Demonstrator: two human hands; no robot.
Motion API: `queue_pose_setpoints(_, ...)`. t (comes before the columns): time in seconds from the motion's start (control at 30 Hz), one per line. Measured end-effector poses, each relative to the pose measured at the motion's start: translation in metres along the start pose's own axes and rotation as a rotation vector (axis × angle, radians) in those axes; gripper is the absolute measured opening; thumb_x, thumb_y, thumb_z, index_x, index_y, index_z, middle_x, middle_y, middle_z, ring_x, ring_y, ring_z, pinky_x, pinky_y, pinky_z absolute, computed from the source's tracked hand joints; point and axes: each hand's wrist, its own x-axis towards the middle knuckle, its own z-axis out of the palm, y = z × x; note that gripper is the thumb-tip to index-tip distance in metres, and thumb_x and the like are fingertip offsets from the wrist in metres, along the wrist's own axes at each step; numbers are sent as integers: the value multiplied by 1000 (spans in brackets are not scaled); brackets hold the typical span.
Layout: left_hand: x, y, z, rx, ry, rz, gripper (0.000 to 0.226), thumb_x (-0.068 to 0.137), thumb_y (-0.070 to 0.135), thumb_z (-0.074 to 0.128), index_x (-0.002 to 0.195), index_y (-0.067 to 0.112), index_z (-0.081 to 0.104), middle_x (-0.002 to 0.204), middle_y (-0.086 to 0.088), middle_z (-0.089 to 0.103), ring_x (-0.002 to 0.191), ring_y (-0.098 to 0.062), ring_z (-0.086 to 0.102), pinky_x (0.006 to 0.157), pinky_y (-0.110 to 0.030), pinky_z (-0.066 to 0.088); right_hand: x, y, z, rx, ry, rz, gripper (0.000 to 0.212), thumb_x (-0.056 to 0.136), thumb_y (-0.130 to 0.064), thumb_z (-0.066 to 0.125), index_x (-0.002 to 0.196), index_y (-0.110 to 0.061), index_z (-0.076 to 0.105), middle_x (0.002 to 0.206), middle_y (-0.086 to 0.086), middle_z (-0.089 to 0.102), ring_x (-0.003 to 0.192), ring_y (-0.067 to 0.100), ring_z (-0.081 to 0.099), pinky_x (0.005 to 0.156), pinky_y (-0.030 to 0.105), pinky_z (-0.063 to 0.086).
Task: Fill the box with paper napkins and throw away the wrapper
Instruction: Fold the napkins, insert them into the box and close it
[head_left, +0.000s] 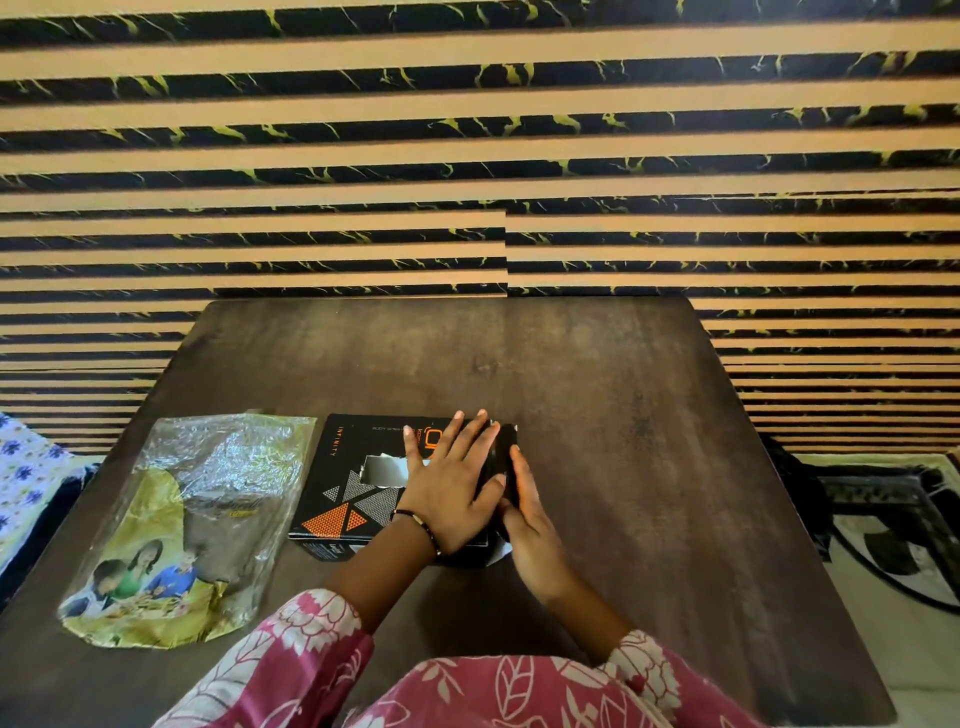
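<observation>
The left grip (451, 483) lies flat and spread on top of the black box (358, 488), fingers fanned and palm down, pinching nothing. The right grip (524, 514) stands edge-on against the box's right end, fingers straight and pressed together, holding nothing but pushing on what looks like the end flap (it is dark there, so I cannot tell whether the flap is fully shut). Something pale, likely a napkin (384, 470), shows through the slot just left of the left grip. By this the filling step seems about over, and closing the box is the step in hand. The wrapper (192, 525) lies slack on the desk (623, 415), well to the left of both grips and just beside the box. The next move likely calls for freeing one grip, reaching left and gathering the crinkly wrapper to discard.
</observation>
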Motion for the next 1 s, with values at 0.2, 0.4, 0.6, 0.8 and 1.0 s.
queue_pose_setpoints(0.2, -2, 1, -3, -76, 34, -11, 79, 76, 60, 0, 146, 26, 14, 157, 13, 5, 142, -4, -9, 107, -52, -25, 1, -9, 10, 78, -30, 37, 57, 100, -8, 29, 148, -19, 1, 138, -10, 25, 120, -3, 30, 73, -9, 35)
queue_pose_setpoints(0.4, -1, 1, -2, -54, 13, -15, 79, 78, 63, 1, 146, 27, 13, 157, 12, 3, 142, -4, -12, 107, -55, -24, -8, -8, 16, 152, -49, -27, 50, 99, -4, 24, 143, -19, 6, 138, -15, 20, 119, -13, 26, 80, -8, 32)
queue_pose_setpoints(0.6, 0, 5, -5, -54, 0, -14, 82, 77, 65, -2, 147, 25, 14, 158, 12, 4, 143, -6, -13, 109, -56, -21, -3, 1, 20, 117, -78, -45, 45, 99, -5, 28, 136, -26, 13, 131, -25, 29, 114, -30, 33, 89, -3, 32)
queue_pose_setpoints(0.8, 1, 5, -5, -50, -8, -7, 82, 77, 65, -3, 147, 24, 11, 158, 11, 2, 143, -7, -14, 109, -55, -22, -5, -3, 17, 57, -106, -51, 46, 99, -6, 31, 130, -36, 15, 127, -29, 30, 112, -29, 30, 88, -4, 32)
queue_pose_setpoints(1.0, -4, 1, -13, -273, 115, -14, 75, 81, 59, 2, 144, 23, 25, 156, 7, 20, 142, -4, -7, 115, -47, -14, -2, -13, 12, -332, -20, -53, 57, 93, -17, 46, 142, -32, 22, 149, -7, 31, 137, 6, 28, 111, 24, 26)
